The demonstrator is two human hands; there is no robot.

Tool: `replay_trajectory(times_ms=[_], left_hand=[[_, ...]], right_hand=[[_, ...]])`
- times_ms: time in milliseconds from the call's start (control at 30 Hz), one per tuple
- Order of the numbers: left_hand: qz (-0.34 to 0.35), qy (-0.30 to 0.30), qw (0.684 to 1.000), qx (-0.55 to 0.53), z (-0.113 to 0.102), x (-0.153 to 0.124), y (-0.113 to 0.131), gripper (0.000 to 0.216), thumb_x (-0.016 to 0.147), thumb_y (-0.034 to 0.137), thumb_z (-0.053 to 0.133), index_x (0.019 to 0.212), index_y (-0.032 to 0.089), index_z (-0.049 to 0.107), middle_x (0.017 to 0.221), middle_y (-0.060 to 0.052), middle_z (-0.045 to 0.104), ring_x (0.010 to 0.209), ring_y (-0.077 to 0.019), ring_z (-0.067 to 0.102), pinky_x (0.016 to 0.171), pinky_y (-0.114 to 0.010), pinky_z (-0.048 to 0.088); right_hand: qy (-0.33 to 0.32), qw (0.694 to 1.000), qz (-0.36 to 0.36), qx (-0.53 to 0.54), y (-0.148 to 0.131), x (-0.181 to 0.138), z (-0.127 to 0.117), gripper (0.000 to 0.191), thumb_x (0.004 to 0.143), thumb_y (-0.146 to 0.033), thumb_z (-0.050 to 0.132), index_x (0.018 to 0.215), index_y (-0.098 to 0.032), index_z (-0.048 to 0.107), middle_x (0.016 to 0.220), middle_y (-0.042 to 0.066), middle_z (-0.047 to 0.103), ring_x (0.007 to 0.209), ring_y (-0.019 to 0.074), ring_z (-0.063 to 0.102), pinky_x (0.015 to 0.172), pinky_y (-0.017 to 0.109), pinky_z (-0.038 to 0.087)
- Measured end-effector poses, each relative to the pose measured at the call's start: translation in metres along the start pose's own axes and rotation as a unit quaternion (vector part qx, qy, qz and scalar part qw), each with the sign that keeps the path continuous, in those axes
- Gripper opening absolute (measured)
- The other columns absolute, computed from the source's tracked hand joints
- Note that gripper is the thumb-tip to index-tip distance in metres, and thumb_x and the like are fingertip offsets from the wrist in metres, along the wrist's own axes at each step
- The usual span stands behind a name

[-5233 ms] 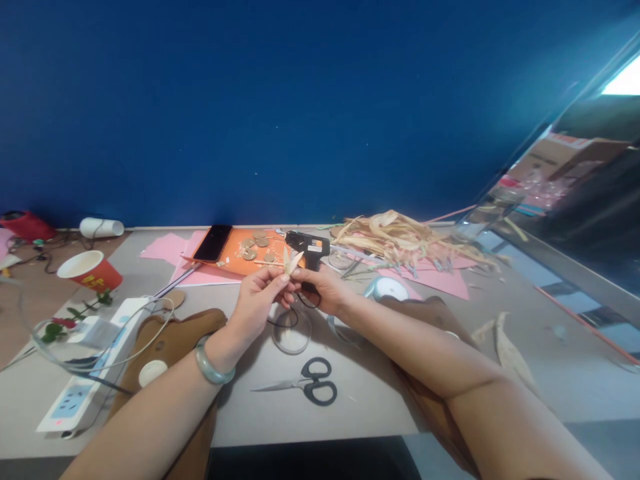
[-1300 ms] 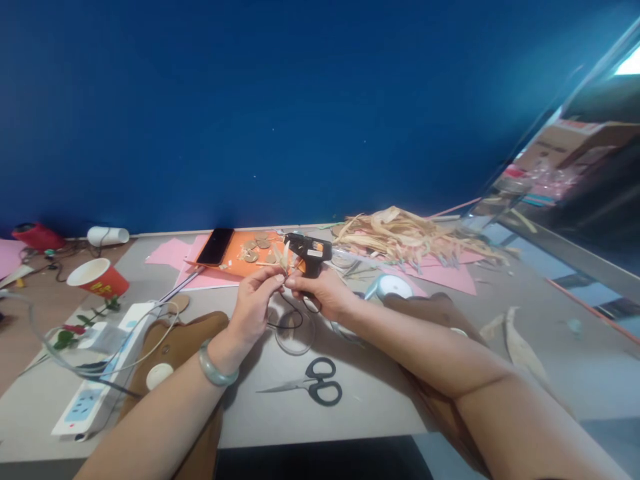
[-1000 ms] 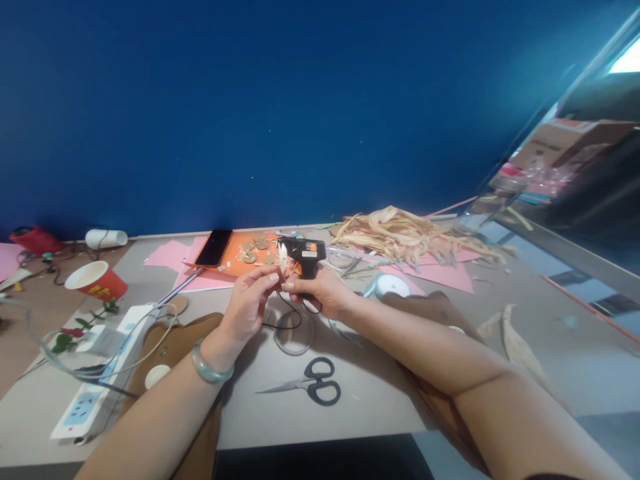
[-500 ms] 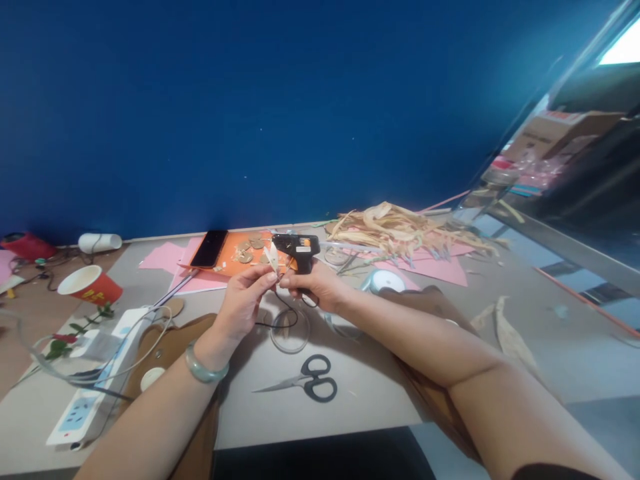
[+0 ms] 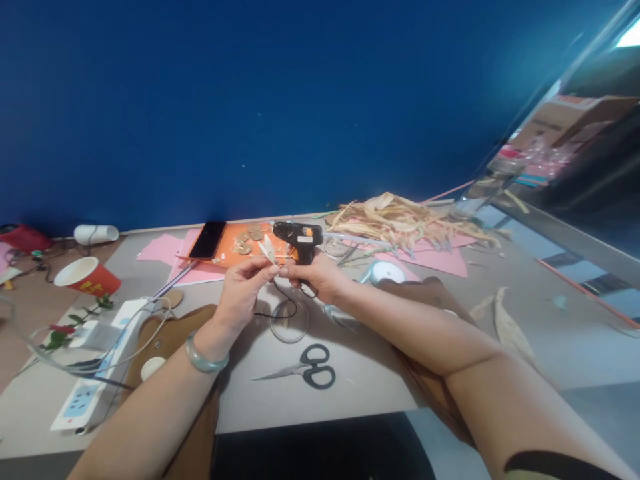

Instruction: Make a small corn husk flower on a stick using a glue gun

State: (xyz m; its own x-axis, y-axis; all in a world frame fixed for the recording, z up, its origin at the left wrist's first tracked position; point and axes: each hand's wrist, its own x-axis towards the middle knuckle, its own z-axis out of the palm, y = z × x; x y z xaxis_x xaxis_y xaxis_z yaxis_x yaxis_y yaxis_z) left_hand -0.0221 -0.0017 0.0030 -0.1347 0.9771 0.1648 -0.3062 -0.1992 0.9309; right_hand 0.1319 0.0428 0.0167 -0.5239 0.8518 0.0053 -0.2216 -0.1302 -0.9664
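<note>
My left hand (image 5: 246, 285) pinches a small pale petal-like piece (image 5: 267, 248), which looks like a bit of dried husk, with its tip pointing up. Against it, fingertips nearly meeting, is my right hand (image 5: 317, 273), closed round the grip of a black hot glue gun (image 5: 303, 239). The gun's nozzle points left, above the pale piece, and a clear glue stick (image 5: 350, 239) sticks out of its back. A thin black cord hangs below the hands over a clear ring (image 5: 290, 321). Black-handled scissors (image 5: 313, 367) lie in front of me, blades to the left.
Dried husk strips (image 5: 395, 217) are heaped at the back right on pink paper (image 5: 447, 261). An orange sheet (image 5: 227, 257) bears round discs and a phone (image 5: 207, 239). At left are a red paper cup (image 5: 95, 277), a power strip (image 5: 95, 383) and loose cables. A ribbon roll (image 5: 385, 272) lies right.
The pale piece now leans further left in my left fingers. My right hand keeps its hold on the glue gun. The whole view has shifted slightly.
</note>
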Motion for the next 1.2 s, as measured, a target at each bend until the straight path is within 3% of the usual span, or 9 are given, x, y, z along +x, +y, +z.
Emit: replay_trajectory(times_ms=[233, 400, 533, 633, 767, 1033, 1200], left_hand=[[0.010, 0.011, 1.000, 0.021, 0.002, -0.001, 0.001, 0.016, 0.064, 0.026, 0.082, 0.069, 0.017, 0.071, 0.064, 0.002, 0.062, 0.061, -0.0088, 0.055, 0.064, -0.022, 0.044], [0.012, 0.023, 1.000, 0.010, 0.002, 0.001, 0.002, 0.016, 0.064, 0.027, 0.083, 0.067, 0.017, 0.071, 0.061, 0.001, 0.063, 0.057, -0.0075, 0.052, 0.060, -0.022, 0.043], [0.049, 0.097, 0.994, -0.011, -0.001, 0.010, 0.007, 0.017, 0.063, 0.026, 0.083, 0.072, 0.016, 0.072, 0.059, 0.003, 0.061, 0.052, -0.0055, 0.050, 0.052, -0.019, 0.039], [0.065, 0.150, 0.986, -0.022, -0.005, 0.015, 0.011, 0.021, 0.061, 0.025, 0.084, 0.074, 0.016, 0.071, 0.061, 0.003, 0.062, 0.052, -0.0048, 0.050, 0.049, -0.018, 0.037], [0.071, 0.162, 0.984, -0.017, -0.008, 0.018, 0.015, 0.022, 0.061, 0.026, 0.083, 0.075, 0.015, 0.070, 0.062, 0.003, 0.062, 0.052, -0.0041, 0.051, 0.049, -0.018, 0.038], [0.080, 0.172, 0.982, -0.001, -0.014, 0.020, 0.017, 0.018, 0.065, 0.026, 0.081, 0.075, 0.017, 0.070, 0.065, 0.002, 0.064, 0.053, -0.0049, 0.053, 0.047, -0.018, 0.037], [0.094, 0.183, 0.979, 0.003, -0.017, 0.022, 0.017, 0.018, 0.065, 0.027, 0.081, 0.074, 0.019, 0.068, 0.064, 0.003, 0.063, 0.051, -0.0049, 0.052, 0.046, -0.019, 0.038]], right_hand=[[0.014, 0.997, -0.046, -0.063, 0.002, -0.001, 0.000, 0.035, 0.063, -0.039, 0.081, 0.061, -0.015, 0.055, 0.047, -0.004, 0.052, 0.044, 0.0063, 0.042, 0.044, 0.021, 0.032], [0.014, 0.994, -0.057, -0.089, 0.005, 0.000, -0.001, 0.034, 0.068, -0.044, 0.077, 0.074, -0.015, 0.061, 0.053, -0.002, 0.056, 0.046, 0.0086, 0.047, 0.045, 0.022, 0.036], [0.023, 0.982, -0.080, -0.172, 0.002, 0.002, -0.006, 0.035, 0.077, -0.049, 0.068, 0.083, -0.015, 0.062, 0.063, 0.001, 0.062, 0.050, 0.0105, 0.053, 0.049, 0.024, 0.041], [0.053, 0.949, -0.082, -0.298, -0.003, 0.009, -0.017, 0.038, 0.082, -0.053, 0.060, 0.080, -0.015, 0.060, 0.061, 0.003, 0.060, 0.056, 0.0140, 0.054, 0.055, 0.027, 0.042], [0.101, 0.887, -0.122, -0.434, -0.007, 0.022, -0.035, 0.028, 0.078, -0.039, 0.065, 0.092, -0.017, 0.056, 0.078, 0.004, 0.063, 0.073, 0.0190, 0.056, 0.066, 0.030, 0.041], [0.038, 0.766, -0.069, -0.638, 0.002, 0.030, -0.050, 0.037, 0.075, -0.027, 0.062, 0.108, -0.018, 0.051, 0.094, 0.008, 0.067, 0.081, 0.0239, 0.060, 0.066, 0.028, 0.038], [0.011, 0.730, -0.026, -0.682, 0.015, 0.035, -0.053, 0.037, 0.081, -0.026, 0.056, 0.116, -0.015, 0.047, 0.103, 0.014, 0.067, 0.089, 0.0292, 0.063, 0.070, 0.033, 0.043]])
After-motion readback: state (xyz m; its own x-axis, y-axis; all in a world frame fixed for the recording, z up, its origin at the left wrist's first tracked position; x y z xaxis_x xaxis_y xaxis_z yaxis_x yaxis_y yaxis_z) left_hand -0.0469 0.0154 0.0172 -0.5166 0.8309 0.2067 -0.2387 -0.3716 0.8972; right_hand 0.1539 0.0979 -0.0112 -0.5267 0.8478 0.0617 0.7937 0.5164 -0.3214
